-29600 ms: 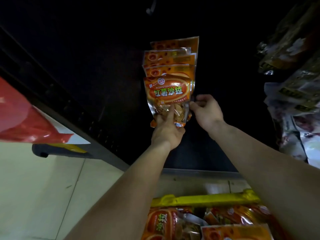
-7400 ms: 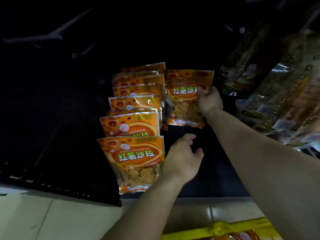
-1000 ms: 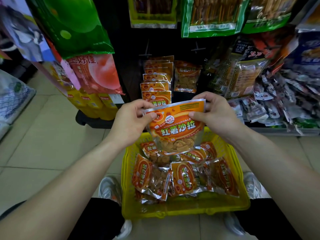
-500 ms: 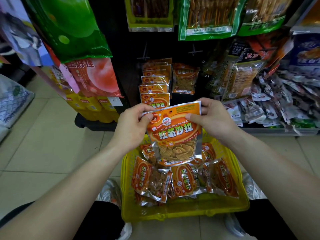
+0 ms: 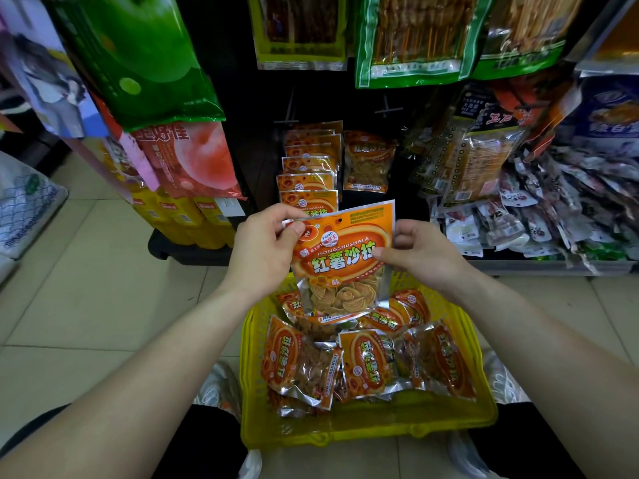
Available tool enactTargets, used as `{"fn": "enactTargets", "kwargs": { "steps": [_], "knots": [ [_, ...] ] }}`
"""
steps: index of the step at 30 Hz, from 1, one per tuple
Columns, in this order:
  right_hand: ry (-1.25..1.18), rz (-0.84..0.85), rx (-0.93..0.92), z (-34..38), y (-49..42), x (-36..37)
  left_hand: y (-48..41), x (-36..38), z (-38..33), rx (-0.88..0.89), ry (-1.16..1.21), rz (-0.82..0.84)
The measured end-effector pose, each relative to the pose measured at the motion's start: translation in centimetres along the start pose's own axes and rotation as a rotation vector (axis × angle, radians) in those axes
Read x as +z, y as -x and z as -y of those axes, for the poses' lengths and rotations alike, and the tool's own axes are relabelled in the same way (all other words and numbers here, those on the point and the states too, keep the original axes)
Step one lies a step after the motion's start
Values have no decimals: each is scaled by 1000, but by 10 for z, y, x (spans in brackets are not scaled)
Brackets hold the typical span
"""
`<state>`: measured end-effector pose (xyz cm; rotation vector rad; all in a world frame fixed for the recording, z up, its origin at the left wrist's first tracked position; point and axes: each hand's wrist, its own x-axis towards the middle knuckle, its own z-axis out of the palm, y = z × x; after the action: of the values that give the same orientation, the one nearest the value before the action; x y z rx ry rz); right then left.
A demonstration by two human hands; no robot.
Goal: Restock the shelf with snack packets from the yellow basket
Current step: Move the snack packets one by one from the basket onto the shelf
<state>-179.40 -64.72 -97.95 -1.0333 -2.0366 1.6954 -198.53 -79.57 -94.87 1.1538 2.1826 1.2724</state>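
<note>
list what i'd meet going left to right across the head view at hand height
yellow packs on the low stand → left hand → orange snack packet, pinched by both hands → right hand → heap of small packets on the shelf

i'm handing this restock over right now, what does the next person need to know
Left hand: pinches the top left corner of the held packet.
Right hand: pinches its right edge.
The held packet hangs upright over the basket, in front of the shelf.
Done: a full row of the same packets stands on the shelf, and a lone packet starts a second row to its right.
Left: place the held packet, probably in front of the lone packet, then shelve the basket packets, of which several remain.
</note>
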Motion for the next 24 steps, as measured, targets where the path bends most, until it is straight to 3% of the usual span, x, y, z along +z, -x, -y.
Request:
{"fn": "enactTargets", "kwargs": {
  "steps": [10,17,24],
  "knots": [
    [-41,-77,-74,2,-1,5,-8,1,-3,-17,-7,-26],
    [11,-296,-9,2,1,-7,-13,6,0,-75,82,11],
    [188,-509,129,-8,-52,-50,-14,21,29,-198,-35,194]
  ]
}}
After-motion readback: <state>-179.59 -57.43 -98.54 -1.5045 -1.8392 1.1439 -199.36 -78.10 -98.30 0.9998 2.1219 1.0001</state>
